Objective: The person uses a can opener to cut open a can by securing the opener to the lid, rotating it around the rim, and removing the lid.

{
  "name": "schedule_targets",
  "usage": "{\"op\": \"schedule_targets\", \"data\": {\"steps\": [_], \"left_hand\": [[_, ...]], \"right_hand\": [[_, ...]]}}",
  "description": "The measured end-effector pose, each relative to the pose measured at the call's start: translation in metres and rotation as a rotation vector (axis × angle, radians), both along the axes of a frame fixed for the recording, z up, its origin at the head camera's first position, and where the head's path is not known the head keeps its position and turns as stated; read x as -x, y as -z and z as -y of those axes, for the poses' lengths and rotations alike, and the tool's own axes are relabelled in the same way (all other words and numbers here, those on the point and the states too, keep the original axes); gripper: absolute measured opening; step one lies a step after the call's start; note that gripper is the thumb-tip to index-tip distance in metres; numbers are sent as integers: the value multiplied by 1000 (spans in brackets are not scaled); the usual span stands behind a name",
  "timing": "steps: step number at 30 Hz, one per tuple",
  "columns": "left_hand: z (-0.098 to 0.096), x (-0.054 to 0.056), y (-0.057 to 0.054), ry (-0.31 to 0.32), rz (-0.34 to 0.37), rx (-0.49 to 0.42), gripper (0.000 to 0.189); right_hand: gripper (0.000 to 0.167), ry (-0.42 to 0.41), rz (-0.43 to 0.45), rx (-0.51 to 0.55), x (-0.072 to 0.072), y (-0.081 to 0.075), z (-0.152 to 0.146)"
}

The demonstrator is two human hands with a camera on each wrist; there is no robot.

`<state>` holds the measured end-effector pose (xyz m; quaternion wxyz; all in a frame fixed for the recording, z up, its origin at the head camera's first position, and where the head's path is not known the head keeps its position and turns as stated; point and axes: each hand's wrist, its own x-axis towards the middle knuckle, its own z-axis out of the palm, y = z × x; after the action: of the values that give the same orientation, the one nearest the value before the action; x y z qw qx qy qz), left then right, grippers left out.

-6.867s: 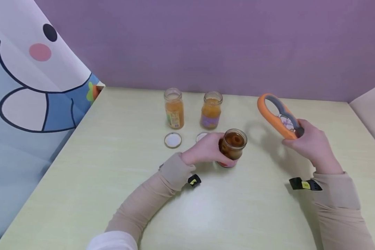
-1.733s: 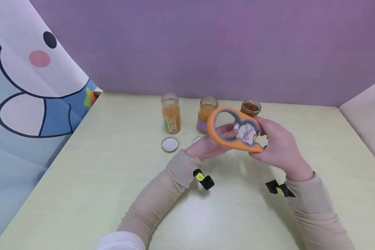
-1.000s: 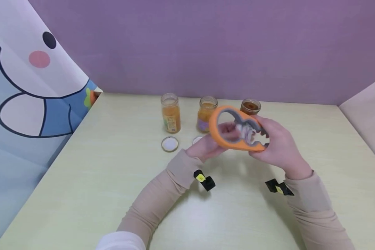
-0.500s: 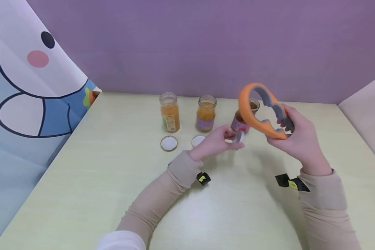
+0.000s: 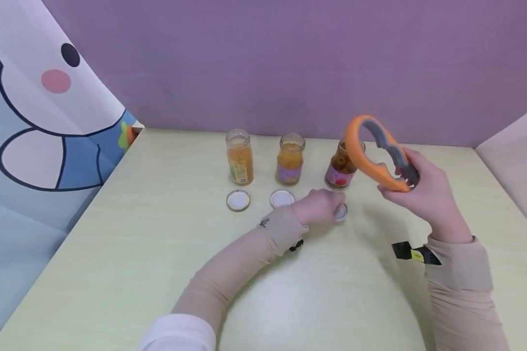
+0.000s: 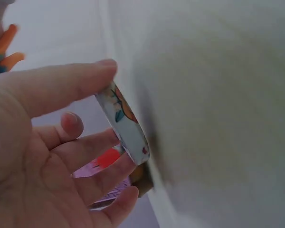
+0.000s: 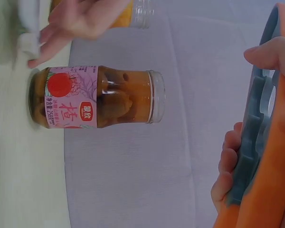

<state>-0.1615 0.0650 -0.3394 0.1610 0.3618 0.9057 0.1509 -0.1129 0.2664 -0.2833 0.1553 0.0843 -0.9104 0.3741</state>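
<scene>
In front of a jar of dark fruit (image 5: 339,176), my left hand (image 5: 318,206) pinches a white patterned jar lid (image 5: 340,212) low over the table. The left wrist view has this lid (image 6: 123,124) tilted on edge between thumb and fingers. My right hand (image 5: 430,195) grips an orange and grey jar opener (image 5: 365,163) in the air, right of the dark jar. The opener's rings have nothing in them. Uncapped, the dark jar (image 7: 97,97) stands upright with a pink label.
Two more uncapped jars stand in the row: a tall yellow one (image 5: 239,163) and a shorter one with a purple label (image 5: 290,163). Before them lie one lid (image 5: 238,200) and another lid (image 5: 282,197), white insides up. A purple backdrop (image 5: 263,68) rises behind the table.
The dark jar was set back into the row. My left hand took the lid out of the opener and lowered it towards the table. My right hand moved the opener up and right.
</scene>
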Motion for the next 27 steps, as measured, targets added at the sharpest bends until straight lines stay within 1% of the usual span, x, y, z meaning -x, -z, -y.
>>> {"op": "schedule_targets", "data": {"steps": [2,4,8,10,15,18,20,23,25,27], "left_hand": [[-3,1,1,6,-17,61,23],[-6,2,2,0,-7,90,25],[-9,5,2,-14,15,94,29],[-11,7,2,-18,12,102,29],[-14,8,2,-21,-18,170,36],[-14,8,0,-18,-5,201,42],[-14,8,0,-15,17,204,45],[-10,7,-1,-2,43,175,45],[-4,7,-2,22,38,151,42],[2,7,-3,48,17,124,39]], "right_hand": [[64,6,18,-5,1,1,-1],[63,5,26,-8,1,2,-1],[62,2,27,-20,2,3,-2],[61,-1,30,-27,3,3,-3],[59,-13,48,-41,4,2,-3],[57,-13,64,-55,5,2,-3],[56,-10,78,-63,6,3,-3],[56,-10,100,-70,7,5,-4],[56,-12,111,-77,7,7,-4],[57,-11,117,-91,8,9,-7]]}}
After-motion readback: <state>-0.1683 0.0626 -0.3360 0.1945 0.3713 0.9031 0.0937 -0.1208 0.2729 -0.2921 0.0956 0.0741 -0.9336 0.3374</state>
